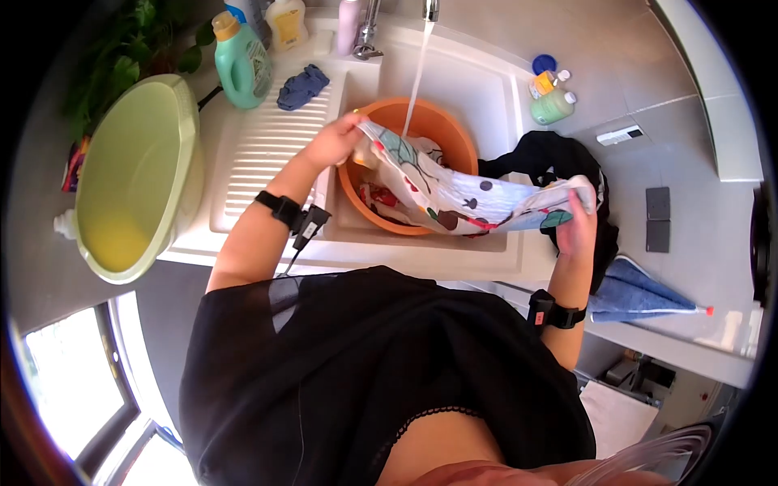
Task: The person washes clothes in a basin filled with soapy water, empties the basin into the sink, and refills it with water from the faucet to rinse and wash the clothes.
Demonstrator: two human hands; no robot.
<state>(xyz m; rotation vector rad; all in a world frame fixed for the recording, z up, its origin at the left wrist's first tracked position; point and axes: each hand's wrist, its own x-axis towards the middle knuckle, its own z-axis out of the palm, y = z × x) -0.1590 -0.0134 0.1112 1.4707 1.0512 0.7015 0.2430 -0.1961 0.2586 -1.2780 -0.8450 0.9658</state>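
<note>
A white printed cloth point(478, 198), patterned with leaves and dark and red shapes, is stretched between my two hands over the orange basin point(468, 142). My left hand point(339, 139) pinches one end at the basin's upper left. The opposite end is gripped by my right hand point(577, 223), beyond the basin's right side. The middle of the cloth sags and hides part of the basin. Inside the basin lies more wet fabric point(381, 201), partly red. A stream of water point(418, 77) runs from the faucet point(430, 10) down behind the cloth's upper edge.
The basin stands in a white sink point(494, 77) beside a ribbed drainboard point(267, 166) with a blue rag point(303, 87). A green tub point(185, 162) leans at left near a detergent bottle point(241, 65). Dark clothing point(559, 154) and a folded blue cloth point(636, 292) lie at right.
</note>
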